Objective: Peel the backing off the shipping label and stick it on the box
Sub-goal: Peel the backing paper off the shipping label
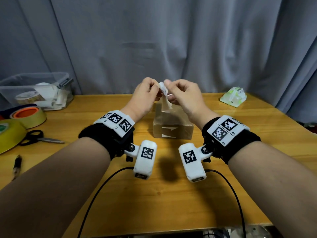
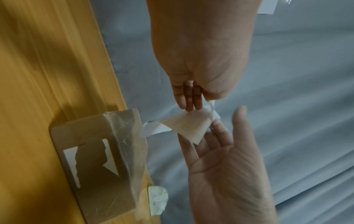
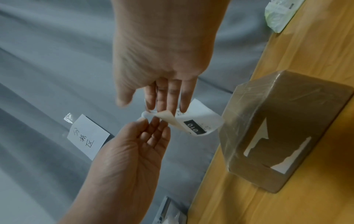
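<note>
A white shipping label (image 3: 199, 125) with a black "010" block hangs in the air between both hands, above the box. A beige backing layer (image 3: 168, 119) curls away from it at the top edge. My left hand (image 1: 154, 88) and right hand (image 1: 169, 86) both pinch the label's upper end, fingertips nearly touching. Which hand has which layer I cannot tell. The left wrist view shows the label's pale rear side (image 2: 187, 125). The brown box (image 1: 173, 124), wrapped in clear tape, stands on the wooden table (image 1: 154, 194) below the hands, with torn white scraps on its near face.
At the left are a clear bin of papers (image 1: 34, 90), tape rolls (image 1: 27, 115), scissors (image 1: 39, 138) and a pen (image 1: 17, 164). A green-white pack (image 1: 234, 97) lies at the back right. A grey curtain (image 1: 171, 40) carries a handwritten note (image 3: 88, 136). Two cables (image 1: 96, 194) cross the near table.
</note>
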A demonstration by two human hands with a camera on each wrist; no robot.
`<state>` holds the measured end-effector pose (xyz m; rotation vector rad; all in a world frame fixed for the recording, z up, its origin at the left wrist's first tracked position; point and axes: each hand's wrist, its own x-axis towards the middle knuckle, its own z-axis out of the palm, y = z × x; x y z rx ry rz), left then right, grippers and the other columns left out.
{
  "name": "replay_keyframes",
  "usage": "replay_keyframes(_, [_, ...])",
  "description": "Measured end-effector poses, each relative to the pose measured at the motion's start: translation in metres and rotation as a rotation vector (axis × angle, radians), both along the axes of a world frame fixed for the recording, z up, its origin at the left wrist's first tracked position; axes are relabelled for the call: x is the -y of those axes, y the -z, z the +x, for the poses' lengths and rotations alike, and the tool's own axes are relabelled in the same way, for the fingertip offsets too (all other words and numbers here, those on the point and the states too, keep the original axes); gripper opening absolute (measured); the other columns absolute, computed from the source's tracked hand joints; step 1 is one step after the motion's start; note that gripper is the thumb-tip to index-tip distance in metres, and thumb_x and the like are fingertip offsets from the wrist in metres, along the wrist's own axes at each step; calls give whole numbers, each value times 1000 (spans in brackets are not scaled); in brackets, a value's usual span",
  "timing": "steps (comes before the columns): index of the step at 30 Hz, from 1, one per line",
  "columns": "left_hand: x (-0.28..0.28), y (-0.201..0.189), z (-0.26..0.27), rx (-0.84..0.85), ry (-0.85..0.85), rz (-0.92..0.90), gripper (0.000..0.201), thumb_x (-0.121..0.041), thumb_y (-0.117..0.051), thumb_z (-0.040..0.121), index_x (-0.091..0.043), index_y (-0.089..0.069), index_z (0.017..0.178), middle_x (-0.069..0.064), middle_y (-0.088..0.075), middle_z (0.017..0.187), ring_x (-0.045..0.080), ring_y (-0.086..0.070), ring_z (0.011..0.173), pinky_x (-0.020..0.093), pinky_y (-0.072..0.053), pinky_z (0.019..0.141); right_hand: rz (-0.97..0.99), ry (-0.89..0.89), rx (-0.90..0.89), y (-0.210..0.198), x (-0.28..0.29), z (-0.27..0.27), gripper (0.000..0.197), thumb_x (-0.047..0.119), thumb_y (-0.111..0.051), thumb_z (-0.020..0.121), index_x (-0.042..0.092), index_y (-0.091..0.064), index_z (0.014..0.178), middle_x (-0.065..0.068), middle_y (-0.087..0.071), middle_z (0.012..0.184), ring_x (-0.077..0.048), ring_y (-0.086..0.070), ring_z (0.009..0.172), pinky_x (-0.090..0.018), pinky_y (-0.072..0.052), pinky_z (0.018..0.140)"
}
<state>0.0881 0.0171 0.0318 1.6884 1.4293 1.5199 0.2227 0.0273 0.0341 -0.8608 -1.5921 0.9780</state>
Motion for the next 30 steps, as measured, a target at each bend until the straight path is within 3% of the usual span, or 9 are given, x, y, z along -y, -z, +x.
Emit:
replay_keyframes(3, [3, 1, 0, 29, 14, -2, 13, -15, -39, 97, -8, -50, 94, -1, -60, 81, 5, -59, 73, 10, -52, 63, 61, 42, 71, 6, -2, 2, 17, 22, -64, 85, 12, -65, 72, -1, -59, 62, -12, -56, 61, -29, -50, 66])
replay_keyframes(6, [7, 0, 2, 92, 37, 13, 12, -16, -41, 96, -7, -50, 96, -3, -60, 80, 4, -60, 74, 12, -52, 66, 102, 86, 77, 8, -2, 1, 17, 18, -62, 86, 8, -64, 72, 2, -57, 59, -10, -53, 60, -28, -49, 66])
replay_keyframes(9, [12, 0, 6, 249, 105, -13, 21, -22, -48, 95, -5, -51, 106, -2, -62, 81, 1, -62, 71, 15, -52, 68, 127, 133, 43, 9, -7, -3, 19, 19, -63, 86, 6, -65, 72, -4, -60, 63, -17, -57, 64, -40, -53, 71])
replay_keyframes(11, [14, 1, 7, 268, 124, -55, 31, -26, -57, 90, -3, -52, 111, -1, -64, 82, 0, -63, 68, 16, -52, 68, 130, 147, 20, 10, -10, -5, 20, 22, -63, 84, 11, -63, 67, -12, -62, 67, -23, -59, 67, -49, -56, 75])
replay_keyframes(13, [13, 3, 6, 235, 114, -73, 31, -26, -66, 84, -5, -57, 105, 3, -64, 84, 6, -63, 71, 18, -52, 70, 133, 145, 15, 9, -9, -7, 21, 20, -63, 84, 17, -61, 63, -13, -63, 69, -25, -60, 69, -52, -56, 76])
replay_keyframes(17, [14, 4, 0, 215, 128, -87, 12, -18, -66, 83, -6, -66, 85, 4, -64, 77, 12, -57, 74, 15, -49, 65, 140, 130, 15, 10, -8, -9, 23, 16, -62, 86, 19, -60, 63, -3, -62, 63, -17, -59, 66, -43, -55, 74])
replay_keyframes(20, [13, 3, -2, 158, 126, -108, 14, -17, -63, 86, -4, -66, 84, 10, -63, 80, 13, -55, 74, 12, -46, 61, 141, 128, 41, 11, -10, -9, 21, 15, -63, 86, 16, -61, 65, -1, -61, 62, -13, -56, 62, -36, -51, 69])
replay_keyframes(24, [12, 2, -5, 104, 130, -142, 14, -16, -57, 89, -10, -63, 78, 1, -61, 70, 1, -54, 59, 11, -46, 59, 111, 103, 72, 9, -14, -5, 18, 17, -59, 89, 6, -64, 77, -10, -64, 74, -17, -59, 70, -37, -53, 72])
replay_keyframes(30, [9, 4, -12, 158, 153, -178, 11, -11, -55, 90, -12, -56, 79, 2, -63, 72, 4, -59, 63, 18, -49, 65, 63, 50, 132, 7, -16, 2, 26, 23, -53, 93, 1, -64, 83, -3, -61, 75, -11, -56, 71, -27, -48, 71])
